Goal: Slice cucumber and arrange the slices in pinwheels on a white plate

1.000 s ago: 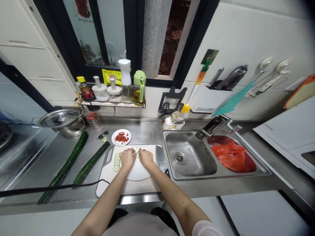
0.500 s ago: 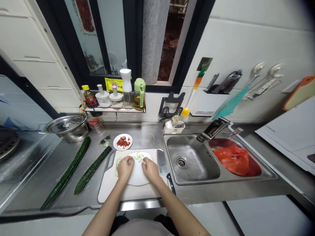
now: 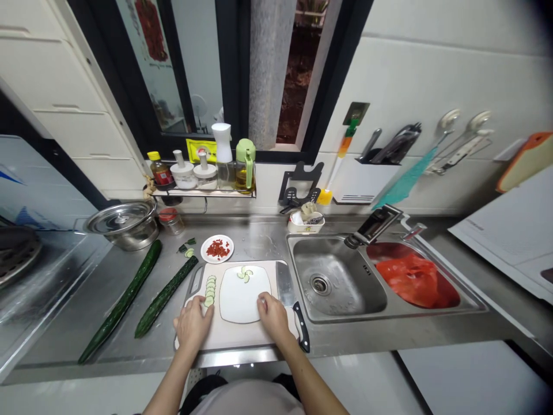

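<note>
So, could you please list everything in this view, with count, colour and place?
Cucumbers: two, dark green, left counter
Cucumber scraps: several, green, near dish
Cucumber slices: one row, pale green, board's left
Slice pieces: several, pale green, on plate
Plate: one, white, on board
Cutting board: one, pale, front counter
Knife: one, black handle, board's right
Dish of red bits: one, white, behind board
Pot: one, silver, rear left
Jar: one, red lid, beside pot
Shelf containers: five, mixed, under window
Sink: one, silver, right
Faucet: one, dark, over sink
Bag: one, red, right basin
Cloth: one, teal, right wall
Left hand: one, near slices
Right hand: one, at plate's right edge
</note>
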`<state>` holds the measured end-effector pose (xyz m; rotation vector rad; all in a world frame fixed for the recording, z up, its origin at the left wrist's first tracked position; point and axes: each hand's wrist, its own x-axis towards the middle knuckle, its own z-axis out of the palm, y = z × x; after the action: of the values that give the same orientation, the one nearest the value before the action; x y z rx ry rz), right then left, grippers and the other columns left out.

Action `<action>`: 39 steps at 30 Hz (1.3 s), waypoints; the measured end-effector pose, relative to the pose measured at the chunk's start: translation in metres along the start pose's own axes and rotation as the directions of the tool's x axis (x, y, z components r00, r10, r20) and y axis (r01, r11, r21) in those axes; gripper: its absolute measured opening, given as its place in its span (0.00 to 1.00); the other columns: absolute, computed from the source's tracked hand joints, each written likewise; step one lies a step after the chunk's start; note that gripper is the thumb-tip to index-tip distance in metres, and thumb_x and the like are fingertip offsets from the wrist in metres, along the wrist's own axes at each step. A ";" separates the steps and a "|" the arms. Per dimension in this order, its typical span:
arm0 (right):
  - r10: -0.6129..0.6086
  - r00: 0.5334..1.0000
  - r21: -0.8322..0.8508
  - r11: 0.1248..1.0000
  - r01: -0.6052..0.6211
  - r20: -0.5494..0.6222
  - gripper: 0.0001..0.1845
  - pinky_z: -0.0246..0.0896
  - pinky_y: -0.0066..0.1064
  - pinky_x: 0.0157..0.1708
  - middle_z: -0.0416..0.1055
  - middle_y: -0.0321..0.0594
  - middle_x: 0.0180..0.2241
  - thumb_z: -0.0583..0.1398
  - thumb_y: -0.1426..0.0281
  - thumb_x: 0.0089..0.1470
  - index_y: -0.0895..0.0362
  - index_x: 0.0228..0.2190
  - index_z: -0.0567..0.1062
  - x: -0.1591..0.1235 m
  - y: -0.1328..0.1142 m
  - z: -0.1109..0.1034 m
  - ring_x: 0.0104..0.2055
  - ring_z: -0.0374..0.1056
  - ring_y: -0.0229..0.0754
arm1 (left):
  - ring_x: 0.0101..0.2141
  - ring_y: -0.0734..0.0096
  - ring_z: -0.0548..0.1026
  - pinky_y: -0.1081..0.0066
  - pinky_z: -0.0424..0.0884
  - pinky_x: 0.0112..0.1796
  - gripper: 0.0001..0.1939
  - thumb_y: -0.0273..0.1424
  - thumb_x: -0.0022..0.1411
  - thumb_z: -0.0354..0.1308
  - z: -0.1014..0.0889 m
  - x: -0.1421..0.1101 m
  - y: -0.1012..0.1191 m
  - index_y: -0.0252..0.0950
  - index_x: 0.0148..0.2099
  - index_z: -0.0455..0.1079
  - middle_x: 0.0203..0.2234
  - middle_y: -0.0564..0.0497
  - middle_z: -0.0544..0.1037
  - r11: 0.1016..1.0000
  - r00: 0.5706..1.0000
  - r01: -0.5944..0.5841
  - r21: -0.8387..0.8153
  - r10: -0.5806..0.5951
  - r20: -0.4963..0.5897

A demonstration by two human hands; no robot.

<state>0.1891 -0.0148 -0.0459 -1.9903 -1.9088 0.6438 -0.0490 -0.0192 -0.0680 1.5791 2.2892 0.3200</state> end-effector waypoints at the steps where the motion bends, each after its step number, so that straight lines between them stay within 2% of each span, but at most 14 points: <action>1: -0.005 1.000 -0.005 1.000 0.005 -0.001 0.15 0.53 0.25 0.31 0.75 0.39 0.31 0.49 0.68 0.61 0.53 0.42 0.74 -0.001 -0.001 0.001 0.33 0.70 0.40 | 0.46 0.52 0.71 0.55 0.61 0.44 0.17 0.42 0.60 0.49 0.000 0.000 0.000 0.41 0.48 0.67 0.43 0.44 0.75 1.000 1.000 0.004 0.008 -0.004 0.007; 9: -0.023 1.000 0.013 1.000 0.023 -0.004 0.15 0.51 0.25 0.30 0.75 0.38 0.31 0.49 0.69 0.61 0.53 0.40 0.75 -0.007 -0.002 -0.001 0.32 0.69 0.39 | 0.46 0.52 0.71 0.52 0.60 0.44 0.14 0.40 0.61 0.47 0.002 0.000 -0.001 0.41 0.43 0.69 0.44 0.43 0.75 0.997 0.998 -0.027 0.075 0.023 0.052; 16: -0.019 1.000 0.072 0.997 0.019 0.009 0.15 0.50 0.25 0.29 0.73 0.37 0.29 0.50 0.69 0.60 0.54 0.39 0.75 -0.008 0.000 -0.003 0.31 0.68 0.39 | 0.47 0.50 0.71 0.51 0.60 0.45 0.17 0.40 0.61 0.47 0.005 0.005 -0.005 0.40 0.49 0.67 0.46 0.42 0.75 0.999 1.000 0.015 0.052 -0.015 0.000; 24: -0.027 1.000 0.087 0.996 0.027 -0.002 0.14 0.49 0.25 0.27 0.72 0.36 0.27 0.50 0.69 0.60 0.54 0.38 0.75 -0.004 0.001 -0.002 0.29 0.66 0.38 | 0.45 0.52 0.72 0.54 0.60 0.44 0.13 0.39 0.61 0.49 0.001 0.010 -0.002 0.39 0.41 0.69 0.43 0.43 0.76 1.000 1.000 0.019 0.024 -0.019 0.024; 29: -0.060 0.998 0.126 0.990 0.063 -0.032 0.14 0.48 0.25 0.27 0.71 0.36 0.25 0.50 0.69 0.59 0.55 0.36 0.75 -0.002 0.002 -0.002 0.27 0.64 0.37 | 0.41 0.56 0.73 0.57 0.59 0.43 0.10 0.37 0.61 0.49 0.000 0.009 0.002 0.39 0.35 0.68 0.35 0.47 0.78 0.995 1.000 0.020 -0.096 -0.018 0.015; 35: -0.061 0.996 0.176 0.982 0.072 -0.066 0.13 0.47 0.26 0.26 0.68 0.36 0.23 0.51 0.68 0.58 0.56 0.34 0.75 0.001 0.010 0.000 0.26 0.63 0.38 | 0.37 0.58 0.75 0.57 0.59 0.46 0.10 0.38 0.58 0.53 -0.005 0.009 0.007 0.40 0.38 0.72 0.30 0.49 0.79 0.959 0.997 0.038 -0.281 -0.055 -0.053; 37: -0.060 0.995 0.215 0.974 0.076 -0.077 0.13 0.48 0.26 0.27 0.67 0.35 0.22 0.51 0.68 0.57 0.56 0.33 0.75 0.002 0.011 0.001 0.25 0.62 0.38 | 0.36 0.59 0.75 0.58 0.61 0.45 0.12 0.39 0.56 0.56 -0.007 0.012 0.008 0.39 0.39 0.73 0.29 0.49 0.79 0.914 0.996 0.040 -0.403 -0.071 -0.062; 39: -0.062 0.994 0.267 0.960 0.084 -0.090 0.12 0.49 0.27 0.27 0.66 0.34 0.21 0.52 0.67 0.56 0.56 0.33 0.75 0.004 0.009 0.001 0.25 0.62 0.38 | 0.34 0.61 0.76 0.61 0.65 0.43 0.15 0.42 0.53 0.59 -0.008 0.017 0.012 0.38 0.38 0.73 0.29 0.49 0.79 0.806 0.998 0.025 -0.591 -0.057 -0.035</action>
<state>0.1964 -0.0116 -0.0514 -1.7414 -1.7341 0.7474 -0.0473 0.0010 -0.0585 1.1976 1.9667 0.9685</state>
